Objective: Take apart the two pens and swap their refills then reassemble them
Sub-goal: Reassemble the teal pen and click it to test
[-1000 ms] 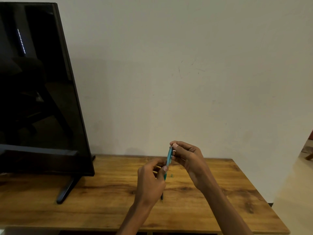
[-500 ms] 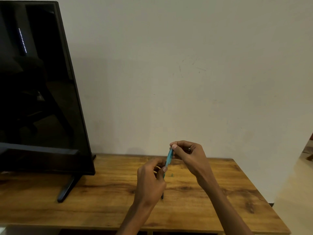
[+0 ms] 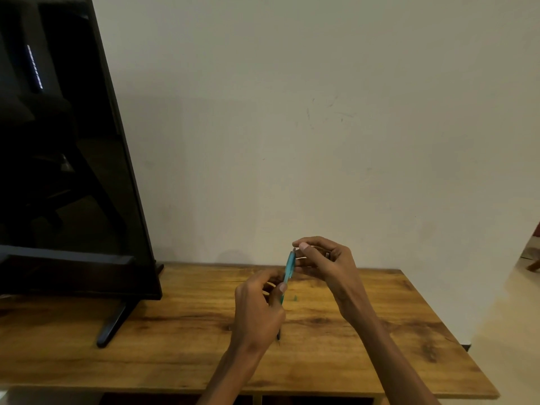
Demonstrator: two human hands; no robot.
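A teal pen barrel point(image 3: 290, 266) stands nearly upright above the wooden table point(image 3: 175, 331), held between both hands. My left hand point(image 3: 258, 309) grips its lower part, thumb pressed on the barrel. My right hand point(image 3: 324, 263) pinches the top end with thumb and forefinger. A thin dark pen tip point(image 3: 279, 337) sticks out below my left hand, close to the tabletop. A small green piece point(image 3: 295, 298) lies on the table just behind the hands. The second pen is hidden or out of sight.
A large black screen point(image 3: 67, 147) on a stand point(image 3: 112, 324) fills the left side, its foot resting on the table. A plain wall rises directly behind. The table's right edge drops to a pale floor point(image 3: 514, 331).
Both hands stay in nearly the same place on the pen. My right hand's fingers have shifted slightly at the pen's top end.
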